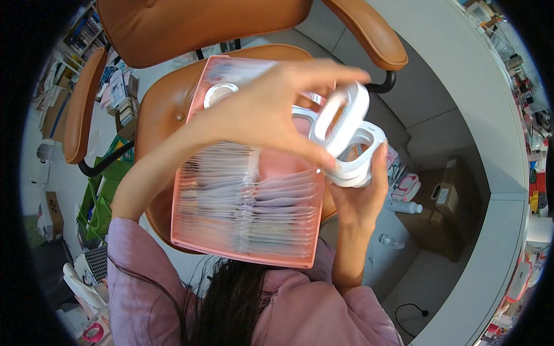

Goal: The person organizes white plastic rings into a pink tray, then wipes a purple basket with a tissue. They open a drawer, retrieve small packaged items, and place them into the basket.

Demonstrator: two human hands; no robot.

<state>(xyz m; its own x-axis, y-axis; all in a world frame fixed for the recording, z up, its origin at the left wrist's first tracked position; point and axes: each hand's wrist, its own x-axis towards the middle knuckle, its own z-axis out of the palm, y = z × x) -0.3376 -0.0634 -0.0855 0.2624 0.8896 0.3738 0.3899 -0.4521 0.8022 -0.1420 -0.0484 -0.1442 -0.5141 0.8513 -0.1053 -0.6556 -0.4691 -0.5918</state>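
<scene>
My left hand (283,106) reaches across a pink tray (172,216), its fingers closed on a white oval ring (359,106) held tilted. That hand and ring are partly smeared by motion. Just below, my right hand (363,193) grips a small stack of similar white rings (353,173) from underneath, beside the tray's right edge. The stack and the raised ring sit very close; whether they touch I cannot tell. Two columns of thin, clear packets (248,202) fill the tray's near part. Another white ring (221,87) lies near its far left, partly behind my left forearm.
The tray rests over a brown leather chair (158,109) with armrests. A pale curved desk (505,138) bearing many small items runs along the right. Below it stand a cardboard box (447,207) and a white bottle (403,206). Green bags (98,213) and clutter lie at left.
</scene>
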